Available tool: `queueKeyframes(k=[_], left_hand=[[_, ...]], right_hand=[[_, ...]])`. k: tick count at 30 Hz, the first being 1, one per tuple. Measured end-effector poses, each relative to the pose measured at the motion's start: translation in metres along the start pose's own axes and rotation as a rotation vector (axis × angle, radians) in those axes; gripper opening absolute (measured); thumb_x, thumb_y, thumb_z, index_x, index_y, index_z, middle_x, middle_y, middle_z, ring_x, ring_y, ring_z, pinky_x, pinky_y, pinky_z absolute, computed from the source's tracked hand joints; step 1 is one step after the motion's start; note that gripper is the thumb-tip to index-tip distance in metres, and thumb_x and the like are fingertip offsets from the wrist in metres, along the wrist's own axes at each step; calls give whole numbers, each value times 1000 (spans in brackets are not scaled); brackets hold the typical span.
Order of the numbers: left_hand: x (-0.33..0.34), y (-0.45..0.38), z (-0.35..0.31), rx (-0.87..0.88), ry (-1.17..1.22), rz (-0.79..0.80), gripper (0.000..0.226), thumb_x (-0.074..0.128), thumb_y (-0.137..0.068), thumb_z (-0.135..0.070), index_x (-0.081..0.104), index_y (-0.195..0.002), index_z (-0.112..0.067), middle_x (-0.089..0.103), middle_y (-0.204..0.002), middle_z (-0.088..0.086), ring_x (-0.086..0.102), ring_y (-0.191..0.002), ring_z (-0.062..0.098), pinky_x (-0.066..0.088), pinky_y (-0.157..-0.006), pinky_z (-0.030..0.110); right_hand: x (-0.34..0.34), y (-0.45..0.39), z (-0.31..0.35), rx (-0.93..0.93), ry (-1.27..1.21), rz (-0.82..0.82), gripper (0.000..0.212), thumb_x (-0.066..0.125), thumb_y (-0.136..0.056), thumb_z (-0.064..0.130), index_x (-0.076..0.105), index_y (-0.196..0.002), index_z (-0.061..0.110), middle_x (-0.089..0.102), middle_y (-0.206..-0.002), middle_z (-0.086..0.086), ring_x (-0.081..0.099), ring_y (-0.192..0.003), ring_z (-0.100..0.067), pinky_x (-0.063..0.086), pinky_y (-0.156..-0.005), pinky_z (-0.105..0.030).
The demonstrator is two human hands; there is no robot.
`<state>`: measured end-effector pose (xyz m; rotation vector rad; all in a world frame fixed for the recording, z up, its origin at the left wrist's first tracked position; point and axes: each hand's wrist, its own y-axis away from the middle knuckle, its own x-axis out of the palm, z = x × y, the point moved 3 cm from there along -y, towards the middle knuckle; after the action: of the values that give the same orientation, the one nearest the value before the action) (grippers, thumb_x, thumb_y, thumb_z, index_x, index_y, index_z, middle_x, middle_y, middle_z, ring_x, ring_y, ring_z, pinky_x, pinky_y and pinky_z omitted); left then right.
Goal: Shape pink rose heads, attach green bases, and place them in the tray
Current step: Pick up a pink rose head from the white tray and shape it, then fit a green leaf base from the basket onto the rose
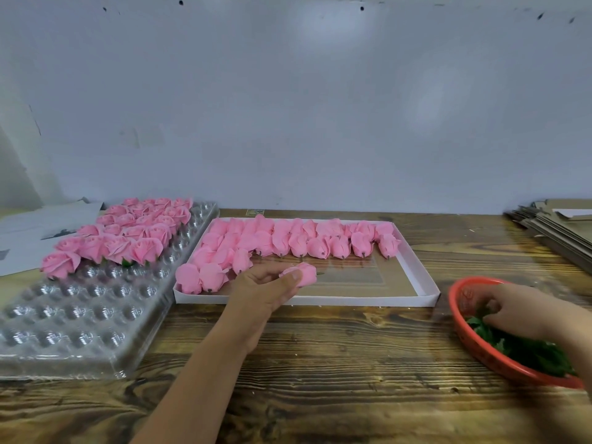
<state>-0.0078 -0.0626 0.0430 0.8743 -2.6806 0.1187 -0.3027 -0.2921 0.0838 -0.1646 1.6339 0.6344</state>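
- Left hand (269, 283): grasps one pink rose head (304, 274) between thumb and curled fingers, holding it just above the near half of the white box (429, 291), over the bare cardboard floor.
- Rose head in hand: a closed, rounded bud of soft pink petals, outer petals still wrapped tight (not opened out); a dark stub shows at its right end. No green base is visible on it.
- Right hand (525, 310): reaches into the red basket (477, 350) at the right edge, fingers curled down among the green bases (525, 350). The frame is blurred there, so whether a base is pinched cannot be told.
- Step in hand, by judgement: fetching a green base for the bud held in the left hand; attachment not yet done.
- Next move calls for: one base separated from the heap, brought to the bud's stub end and seated squarely, the left hand's grasp light enough not to crush the petals.
- Unshaped buds (288, 241): lie in rows across the far and left parts of the white box, tips pointing toward the person.
- Clear plastic tray (80, 315): stands left of the box, touching or just beside it. Finished roses (128, 235) (petals spread open) fill its far cells; the near rows of cups hold nothing.
- Surroundings: wooden table (320, 363); flat cardboard sheets (557, 225) stacked at far right; papers (32, 232) behind the tray at left.
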Motion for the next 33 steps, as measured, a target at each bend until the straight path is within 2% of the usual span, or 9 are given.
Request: queueKeyframes(k=[4,10,13,16,19,22,26,30,33], left_hand=[[0,0,0,-6,0,1,27,83,-67,-28,82,-92,-21,77,-111,7,71,-111,23,59,-83,24],[0,1,-1,-3,-7,3,28,83,-64,-31,82,-91,-22,77,-110,6,71,-111,23,59,-82,24],[1,1,-1,2,-6,1,32,84,-61,-34,82,-91,-23,77,-109,5,71,-110,22,59,-82,24],[1,1,-1,10,-8,1,33,84,-59,-35,83,-90,-24,78,-107,4,71,-109,21,59,-81,23],[1,1,-1,11,-10,8,30,84,-61,-34,83,-90,-24,78,-107,4,71,-110,22,59,-82,24],[0,0,-1,4,-22,-3,34,84,-58,-36,83,-90,-24,77,-108,4,70,-111,24,58,-84,27],[0,0,0,-2,-16,-3,36,85,-57,-37,83,-91,-23,77,-108,4,70,-111,24,59,-82,25],[0,0,0,-5,-15,6,33,83,-61,-33,83,-92,-22,77,-109,5,71,-110,23,59,-81,25],[-1,0,0,-10,-18,-4,36,85,-59,-35,82,-92,-21,77,-110,5,70,-110,23,58,-82,25]], right_hand=[[3,-12,3,2,83,16,35,50,-98,18,62,-128,30,65,-128,2,61,-113,-16,48,-97,-26],[0,-24,-8,-3,91,-71,15,60,-97,27,74,-95,34,68,-100,8,59,-90,-11,45,-82,-21],[-9,-22,-18,3,19,-177,27,69,-91,24,67,-72,42,70,-89,11,61,-84,-8,51,-84,-27],[-13,-20,-26,-14,-23,-311,34,75,-85,22,64,-63,46,66,-78,16,59,-75,-6,52,-77,-30],[-11,-18,-28,-2,4,-400,28,71,-88,26,62,-66,42,62,-78,13,59,-74,-9,56,-72,-34],[-10,-17,-29,53,61,-436,16,60,-94,31,54,-80,34,57,-79,6,58,-75,-18,54,-68,-36],[1,-19,-26,-11,73,-325,10,59,-92,29,52,-89,36,64,-90,7,63,-84,-18,56,-75,-38],[7,-20,-25,-55,30,-136,43,51,-88,7,61,-115,38,68,-112,6,63,-97,-13,55,-88,-32],[-1,-16,-31,-100,-157,-236,32,53,-94,8,65,-101,36,71,-109,3,64,-96,-16,53,-90,-37]])
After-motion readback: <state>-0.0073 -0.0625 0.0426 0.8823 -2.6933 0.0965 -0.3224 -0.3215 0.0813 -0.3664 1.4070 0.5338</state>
